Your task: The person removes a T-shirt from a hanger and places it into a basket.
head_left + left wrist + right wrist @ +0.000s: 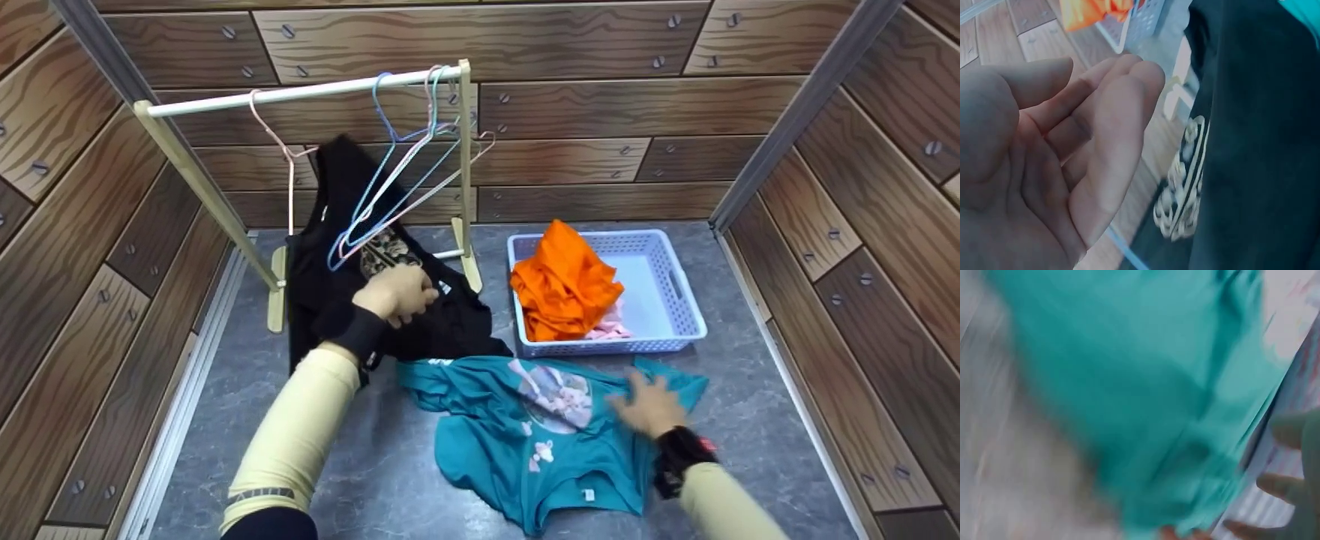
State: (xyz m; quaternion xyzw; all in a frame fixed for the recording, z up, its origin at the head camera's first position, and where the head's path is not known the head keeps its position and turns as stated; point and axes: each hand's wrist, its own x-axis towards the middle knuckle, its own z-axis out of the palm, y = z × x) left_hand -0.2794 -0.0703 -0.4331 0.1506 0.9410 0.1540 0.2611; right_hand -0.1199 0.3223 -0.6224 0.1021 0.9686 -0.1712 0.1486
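My left hand (397,291) is over the black garment (450,326), which has a patterned patch and lies partly under the clothes rack. In the left wrist view that hand (1072,146) is loosely curled with nothing in it, beside the black cloth (1258,140). A teal T-shirt (484,450) with a printed picture lies spread on the floor, its neck opening toward me. Over its right part, my right hand (651,403) has its fingers spread. The right wrist view is blurred; fingers (1280,488) show by the teal fabric (1129,371), and contact is unclear.
A small wooden rack (300,94) stands at the back left, with several thin hangers (367,214) on its white bar. Right of it, a light blue basket (649,281) holds an orange garment (566,289) and some pink cloth (611,324). Wood-patterned walls enclose the grey floor.
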